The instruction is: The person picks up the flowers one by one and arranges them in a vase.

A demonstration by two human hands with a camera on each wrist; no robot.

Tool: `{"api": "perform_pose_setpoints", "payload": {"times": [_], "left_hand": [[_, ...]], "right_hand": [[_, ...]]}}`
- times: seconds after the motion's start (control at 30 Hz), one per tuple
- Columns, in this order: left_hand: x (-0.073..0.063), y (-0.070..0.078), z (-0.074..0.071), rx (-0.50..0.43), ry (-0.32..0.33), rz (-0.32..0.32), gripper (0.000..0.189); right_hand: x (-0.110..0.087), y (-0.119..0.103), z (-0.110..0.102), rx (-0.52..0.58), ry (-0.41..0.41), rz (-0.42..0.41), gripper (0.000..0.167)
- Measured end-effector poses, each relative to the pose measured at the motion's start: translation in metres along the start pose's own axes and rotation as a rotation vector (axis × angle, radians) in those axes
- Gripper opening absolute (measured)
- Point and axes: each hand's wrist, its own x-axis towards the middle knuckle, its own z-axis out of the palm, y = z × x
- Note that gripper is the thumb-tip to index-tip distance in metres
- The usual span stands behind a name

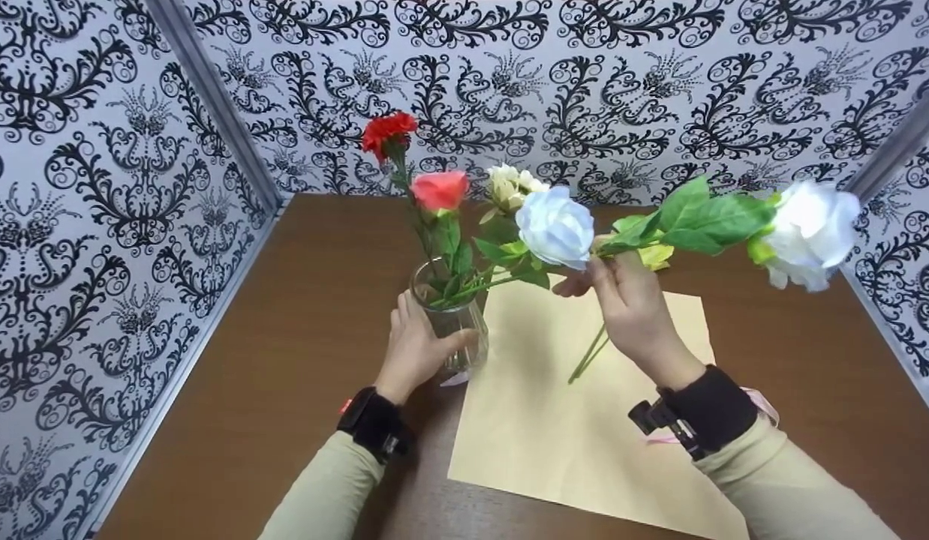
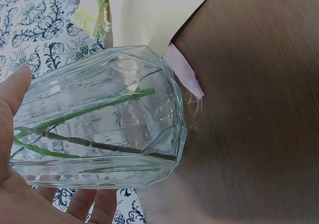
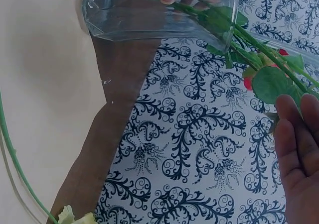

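Note:
My left hand (image 1: 416,337) grips the clear glass vase (image 1: 458,319) round its side, with the thumb across the front. In the left wrist view several stems (image 2: 99,143) show through the vase's ribbed glass. The vase holds a red carnation (image 1: 389,133), a coral rose (image 1: 440,190) and a leaning stem with a pale blue-white rose (image 1: 557,227). My right hand (image 1: 637,307) pinches a leafy stem just beside that bloom. Out to the right, a larger white rose (image 1: 810,232) extends from this hand. In the right wrist view, fingers (image 3: 294,149) lie close to the green leaves.
A sheet of cream paper (image 1: 539,420) lies on the brown table (image 1: 284,300). On it rests a yellow flower (image 1: 656,256) with thin green stems. A cream flower (image 1: 513,187) stands behind the blue-white rose. Pink ribbon (image 1: 761,405) shows by the right wrist; patterned walls enclose the table.

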Motion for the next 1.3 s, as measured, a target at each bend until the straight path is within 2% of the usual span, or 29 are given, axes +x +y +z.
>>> {"api": "perform_pose_setpoints", "payload": {"times": [0.17, 0.53, 0.7, 0.77, 0.83, 1.0, 1.1, 1.3], "left_hand": [[0.0, 0.0, 0.0, -0.009, -0.002, -0.008, 0.114], [0.0, 0.0, 0.0, -0.014, -0.009, -0.025, 0.115], [0.0, 0.0, 0.0, -0.019, -0.009, -0.023, 0.115], [0.0, 0.001, 0.0, -0.022, -0.005, -0.02, 0.113], [0.0, 0.001, 0.0, -0.024, 0.001, -0.014, 0.112], [0.0, 0.002, 0.0, -0.019, 0.014, 0.003, 0.109], [0.0, 0.002, 0.0, -0.015, 0.019, 0.018, 0.108], [0.0, 0.001, 0.0, -0.021, 0.028, 0.029, 0.107]], "right_hand": [[0.001, -0.002, 0.005, -0.037, -0.018, 0.005, 0.018], [0.0, 0.001, 0.017, -0.026, -0.03, 0.013, 0.017], [-0.004, 0.002, 0.021, 0.03, 0.012, 0.025, 0.018], [-0.006, 0.003, 0.022, 0.054, 0.045, -0.004, 0.019], [-0.009, 0.005, 0.024, 0.068, 0.074, -0.07, 0.016], [-0.017, 0.006, 0.026, 0.007, 0.109, -0.252, 0.014], [-0.02, 0.007, 0.026, -0.039, 0.091, -0.287, 0.016], [-0.02, 0.01, 0.029, -0.098, 0.019, -0.301, 0.014]]}}
